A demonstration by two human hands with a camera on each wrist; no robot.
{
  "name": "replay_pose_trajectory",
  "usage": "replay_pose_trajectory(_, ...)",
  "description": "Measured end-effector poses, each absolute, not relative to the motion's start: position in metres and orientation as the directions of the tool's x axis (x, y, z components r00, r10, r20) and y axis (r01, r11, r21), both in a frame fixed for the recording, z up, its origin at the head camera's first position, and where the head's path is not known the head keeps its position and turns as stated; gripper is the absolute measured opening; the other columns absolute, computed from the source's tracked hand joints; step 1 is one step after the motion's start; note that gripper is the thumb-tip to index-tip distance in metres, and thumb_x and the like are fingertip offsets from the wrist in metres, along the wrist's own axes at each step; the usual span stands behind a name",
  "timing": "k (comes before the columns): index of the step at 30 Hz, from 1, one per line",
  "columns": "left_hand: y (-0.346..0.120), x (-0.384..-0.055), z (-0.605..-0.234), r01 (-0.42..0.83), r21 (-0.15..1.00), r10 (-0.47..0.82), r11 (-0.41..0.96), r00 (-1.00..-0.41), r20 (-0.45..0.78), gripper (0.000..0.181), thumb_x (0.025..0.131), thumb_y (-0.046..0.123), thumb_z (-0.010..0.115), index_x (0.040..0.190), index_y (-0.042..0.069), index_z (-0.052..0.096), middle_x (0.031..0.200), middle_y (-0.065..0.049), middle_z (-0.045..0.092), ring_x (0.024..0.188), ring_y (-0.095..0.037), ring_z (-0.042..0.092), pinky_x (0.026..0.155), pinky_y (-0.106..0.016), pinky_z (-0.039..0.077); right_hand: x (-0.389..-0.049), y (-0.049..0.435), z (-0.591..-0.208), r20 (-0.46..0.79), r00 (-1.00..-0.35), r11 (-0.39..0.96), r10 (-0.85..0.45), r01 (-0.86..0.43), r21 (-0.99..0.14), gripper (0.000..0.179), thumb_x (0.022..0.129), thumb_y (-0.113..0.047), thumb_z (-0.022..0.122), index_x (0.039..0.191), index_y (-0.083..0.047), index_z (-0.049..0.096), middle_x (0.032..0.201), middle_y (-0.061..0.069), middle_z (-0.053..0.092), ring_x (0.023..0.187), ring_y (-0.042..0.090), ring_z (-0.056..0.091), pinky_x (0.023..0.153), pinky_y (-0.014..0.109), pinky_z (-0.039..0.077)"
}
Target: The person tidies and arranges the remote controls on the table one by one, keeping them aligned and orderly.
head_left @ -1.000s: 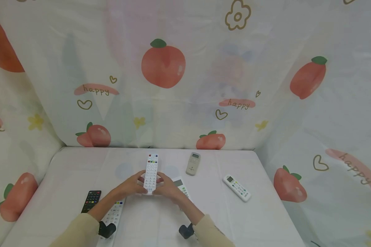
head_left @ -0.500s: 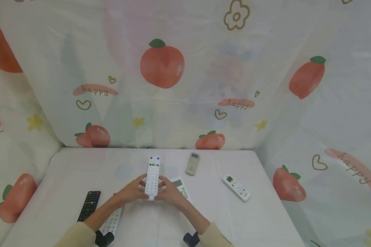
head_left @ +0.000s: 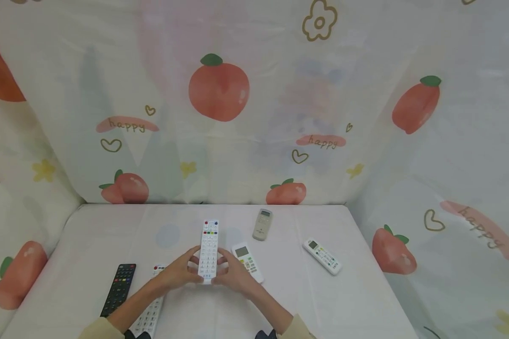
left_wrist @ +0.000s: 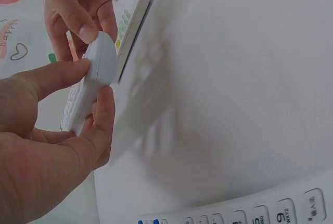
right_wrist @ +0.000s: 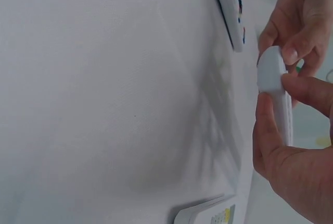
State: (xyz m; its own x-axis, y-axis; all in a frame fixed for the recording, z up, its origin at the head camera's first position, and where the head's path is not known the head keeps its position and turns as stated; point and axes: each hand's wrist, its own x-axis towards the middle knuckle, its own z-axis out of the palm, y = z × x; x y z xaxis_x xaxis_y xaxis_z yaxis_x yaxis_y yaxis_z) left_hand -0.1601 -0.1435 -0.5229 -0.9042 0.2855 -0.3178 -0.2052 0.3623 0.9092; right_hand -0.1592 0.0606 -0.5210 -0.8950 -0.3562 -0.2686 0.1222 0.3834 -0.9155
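A white remote control (head_left: 209, 252) with rows of pale buttons and a few coloured ones near its top is held up above the table, buttons facing the head camera. My left hand (head_left: 179, 270) grips its left edge near the lower end, thumb on the front. On the opposite edge my right hand (head_left: 236, 273) pinches it the same way. In the left wrist view the remote's end (left_wrist: 104, 60) shows between thumb and fingers, and the shadow below tells it is off the cloth. The right wrist view shows the right thumb and fingers around the remote (right_wrist: 273, 73).
On the white table (head_left: 322, 310) lie a black remote (head_left: 119, 288) and a long white remote (head_left: 150, 313), both partly behind the left arm. A white remote with a screen (head_left: 247, 262) lies by the right hand. Farther off are a beige remote (head_left: 263, 225) and another white remote (head_left: 322, 256).
Both hands have drawn the white remote a little lower in the head view, nearer the body. More of the screened remote beside the right hand is now uncovered. The grip looks unchanged.
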Motion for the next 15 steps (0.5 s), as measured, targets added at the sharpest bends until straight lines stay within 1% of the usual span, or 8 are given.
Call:
replay_pose_trajectory(8, -0.142, -0.147, -0.522, -0.23, 0.9, 0.28, 0.371, -0.896, -0.344, 0.1, 0.074, -0.006, 0.08, 0.156, 0.004, 0.025, 0.116, -0.012, 0.052, 0.091, -0.023, 0.063, 0.077, -0.038, 0.056, -0.147, 0.064, -0.522, -0.291, -0.891, 0.384, -0.349, 0.148, -0.911, 0.088, 0.078, 0.001, 0.079, 0.154, -0.007, 0.034, 0.114, 0.003, 0.053, 0.09, 0.017, 0.063, 0.075, 0.033, 0.056)
replay_pose_trajectory(15, -0.144, -0.136, -0.523, -0.228, 0.919, 0.319, 0.321, -0.888, -0.331, 0.1, 0.075, -0.007, 0.078, 0.157, 0.003, 0.022, 0.119, -0.016, 0.049, 0.093, -0.024, 0.063, 0.078, -0.04, 0.056, -0.137, 0.065, -0.519, -0.303, -0.886, 0.374, -0.352, 0.164, -0.913, 0.089, 0.076, 0.003, 0.078, 0.153, -0.006, 0.035, 0.113, 0.003, 0.054, 0.09, 0.017, 0.063, 0.075, 0.034, 0.057)
